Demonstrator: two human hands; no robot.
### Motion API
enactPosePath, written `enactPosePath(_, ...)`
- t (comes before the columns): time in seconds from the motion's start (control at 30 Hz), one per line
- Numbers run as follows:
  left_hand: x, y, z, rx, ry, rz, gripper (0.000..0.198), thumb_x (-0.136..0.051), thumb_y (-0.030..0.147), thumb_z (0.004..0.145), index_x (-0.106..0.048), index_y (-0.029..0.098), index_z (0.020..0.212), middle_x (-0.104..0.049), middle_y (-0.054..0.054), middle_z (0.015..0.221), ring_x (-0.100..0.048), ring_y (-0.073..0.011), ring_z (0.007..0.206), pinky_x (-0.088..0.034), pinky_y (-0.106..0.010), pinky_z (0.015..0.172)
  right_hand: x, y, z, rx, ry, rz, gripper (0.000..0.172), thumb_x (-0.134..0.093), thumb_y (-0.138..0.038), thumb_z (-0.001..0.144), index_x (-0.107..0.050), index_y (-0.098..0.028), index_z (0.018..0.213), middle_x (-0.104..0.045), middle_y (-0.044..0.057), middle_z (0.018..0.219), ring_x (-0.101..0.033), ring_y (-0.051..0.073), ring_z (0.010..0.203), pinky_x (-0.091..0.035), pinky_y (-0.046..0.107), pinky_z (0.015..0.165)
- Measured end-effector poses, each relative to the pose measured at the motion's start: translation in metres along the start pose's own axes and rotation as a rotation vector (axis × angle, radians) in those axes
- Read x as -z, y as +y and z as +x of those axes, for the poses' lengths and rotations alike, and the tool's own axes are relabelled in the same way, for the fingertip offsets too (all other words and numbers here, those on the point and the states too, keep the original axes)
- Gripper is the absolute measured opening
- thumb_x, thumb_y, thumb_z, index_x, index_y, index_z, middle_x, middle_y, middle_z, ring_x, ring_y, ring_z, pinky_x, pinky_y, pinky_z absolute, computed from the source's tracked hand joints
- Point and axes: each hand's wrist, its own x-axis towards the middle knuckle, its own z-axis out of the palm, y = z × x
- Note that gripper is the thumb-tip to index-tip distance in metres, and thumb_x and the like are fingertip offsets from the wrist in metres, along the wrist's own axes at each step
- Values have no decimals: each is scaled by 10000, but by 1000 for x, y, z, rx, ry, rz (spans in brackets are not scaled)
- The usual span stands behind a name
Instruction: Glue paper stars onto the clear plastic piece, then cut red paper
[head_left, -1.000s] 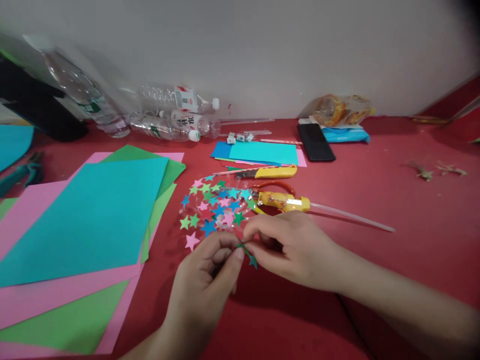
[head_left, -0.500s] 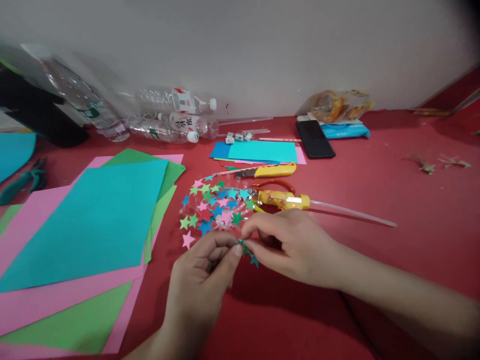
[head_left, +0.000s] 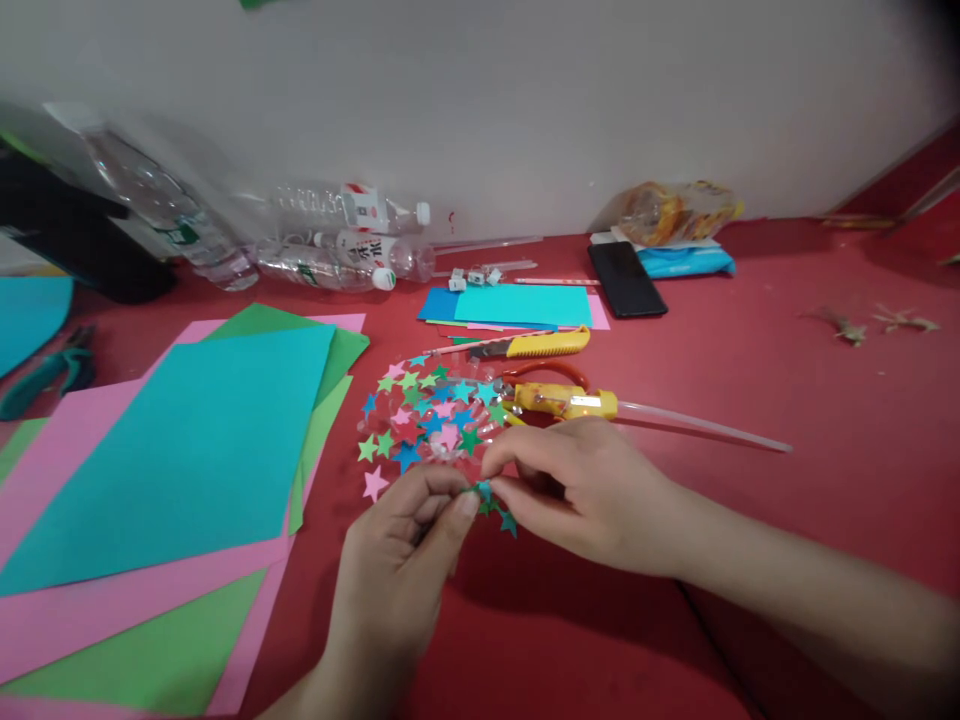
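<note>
A small star [head_left: 484,489] is clamped between the fingertips of the left hand [head_left: 401,545], nearside of the pile [head_left: 435,423] of already cut stars; whether it is gripped by the right hand [head_left: 600,500] cannot be told. Sheets [head_left: 180,460] left of the pile appear uncut.

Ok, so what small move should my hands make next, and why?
I'd perhaps press the small teal star gently, the left hand steadying it while the right hand smooths it, since it sits right where both hands meet. A green star and a lower teal star show just below; whether they're joined to it is too small to tell.
</note>
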Motion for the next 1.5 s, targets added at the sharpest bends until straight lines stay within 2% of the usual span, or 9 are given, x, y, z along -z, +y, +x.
enactPosePath(0.23, 1, -2, 0, -62, -3, 63, 99, -628, 291, 747, -646, 196, 729, -495, 66, 494, -348, -61, 435, -260, -180, 406, -2, 2, 0, 30, 11, -56, 85, -554, -156, 870, -621, -168, 922, -563, -57, 610, -493, 79, 538, -294, 216, 550)
enactPosePath(0.37, 2, -7, -1, -118, -22, 132, 87, -603, 281, 768, -648, 208, 754, -463, 78, 465, -412, -77, 429, -314, -193, 429, -2, -1, -2, 31, 1, -85, 111, -536, -193, 885, -624, -174, 950, -593, -47, 615, -523, 92, 543, -301, 226, 551)
enactPosePath(0.53, 1, -10, -4, -195, -35, 146, 73, -605, 267, 775, -648, 211, 794, -554, 56, 563, -502, -86, 477, -352, -206, 461, -1, -3, -3, -4, -54, -118, 143, -532, -204, 873, -632, -183, 973, -644, -24, 642, -578, 120, 571, -312, 233, 556)
enactPosePath(0.63, 0, -11, -4, -209, -34, 145, 78, -597, 273, 787, -639, 207, 795, -556, 53, 568, -510, -91, 477, -364, -211, 459, -1, -3, -2, -17, -82, -145, 114, -542, -197, 863, -634, -190, 932, -634, -25, 621, -567, 125, 560, -302, 235, 548)
enactPosePath(0.77, 1, -9, -3, -164, -47, 138, 85, -597, 284, 783, -637, 208, 789, -529, 60, 523, -485, -91, 465, -363, -203, 450, -2, -2, -2, -5, -64, -154, 71, -548, -197, 866, -619, -194, 871, -622, -30, 614, -554, 121, 555, -293, 237, 549)
enactPosePath(0.9, 0, -5, -2, -72, -30, 102, 82, -598, 275, 786, -621, 207, 745, -482, 83, 464, -415, -66, 424, -314, -180, 416, -1, -1, -2, -15, -59, -138, 94, -527, -203, 884, -619, -189, 903, -639, -21, 651, -569, 120, 573, -309, 240, 565)
enactPosePath(1.13, -2, -3, 1, 27, 1, 12, 81, -612, 273, 769, -609, 193, 753, -458, 90, 491, -364, -48, 423, -265, -157, 389, -4, -1, -1, -19, -43, -139, 118, -513, -198, 889, -628, -187, 913, -641, -21, 651, -567, 120, 573, -314, 243, 568)
enactPosePath(1.33, 0, -8, 0, -92, -38, 129, 70, -618, 246, 758, -649, 197, 718, -501, 71, 486, -439, -70, 428, -332, -185, 427, -3, -2, -2, -33, -57, -132, 121, -523, -211, 879, -632, -187, 925, -638, -21, 636, -561, 122, 561, -298, 241, 550)
enactPosePath(1.5, 1, -17, -1, -198, -45, 193, 92, -591, 261, 784, -666, 209, 797, -569, 54, 554, -530, -89, 467, -388, -201, 471, -4, -2, -2, -39, -72, -141, 96, -553, -204, 850, -636, -195, 898, -635, -26, 624, -560, 125, 566, -289, 244, 554)
